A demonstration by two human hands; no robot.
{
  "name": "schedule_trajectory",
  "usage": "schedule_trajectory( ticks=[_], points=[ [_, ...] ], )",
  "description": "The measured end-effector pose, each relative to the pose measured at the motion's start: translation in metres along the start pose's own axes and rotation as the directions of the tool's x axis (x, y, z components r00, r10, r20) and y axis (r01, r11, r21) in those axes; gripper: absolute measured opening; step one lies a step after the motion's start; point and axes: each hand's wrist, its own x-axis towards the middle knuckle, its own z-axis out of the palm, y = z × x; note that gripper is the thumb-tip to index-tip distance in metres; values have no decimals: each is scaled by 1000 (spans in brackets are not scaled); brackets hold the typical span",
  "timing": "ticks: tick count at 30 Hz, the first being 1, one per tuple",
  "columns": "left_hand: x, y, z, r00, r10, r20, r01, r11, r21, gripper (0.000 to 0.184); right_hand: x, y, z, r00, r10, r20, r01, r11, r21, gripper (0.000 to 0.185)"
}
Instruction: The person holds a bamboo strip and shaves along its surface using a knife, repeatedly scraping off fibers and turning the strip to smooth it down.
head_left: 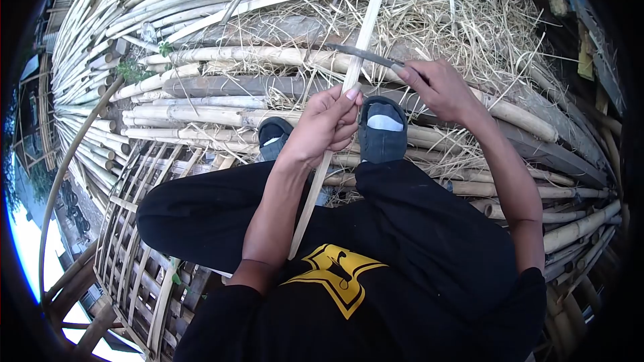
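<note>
My left hand (329, 121) is closed around the middle of a pale, flat bamboo strip (367, 30). The strip slants from my lap up and away to the right. In my right hand (439, 87) is a knife (365, 52), its handle mostly hidden by the fingers. The dark blade points left and crosses the strip a little above my left hand. Whether the edge bites into the bamboo I cannot tell.
Bamboo poles (221, 116) lie in rows under and around my feet in dark slippers (384, 135). Thin shavings (429, 7) are heaped ahead. A woven bamboo lattice (134, 241) stands at my left, near a curved pole (64, 167).
</note>
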Motion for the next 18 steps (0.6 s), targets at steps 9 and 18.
schedule_trajectory(
  ticks=[9,18],
  points=[
    [-19,1,0,998,-64,5,64,996,-65,14,32,79,-13,926,307,-221,-335,937,-102,60],
    [-1,3,-2,981,-6,194,81,919,-385,12,3,26,-19,994,52,-100,-29,975,219,56]
  ],
)
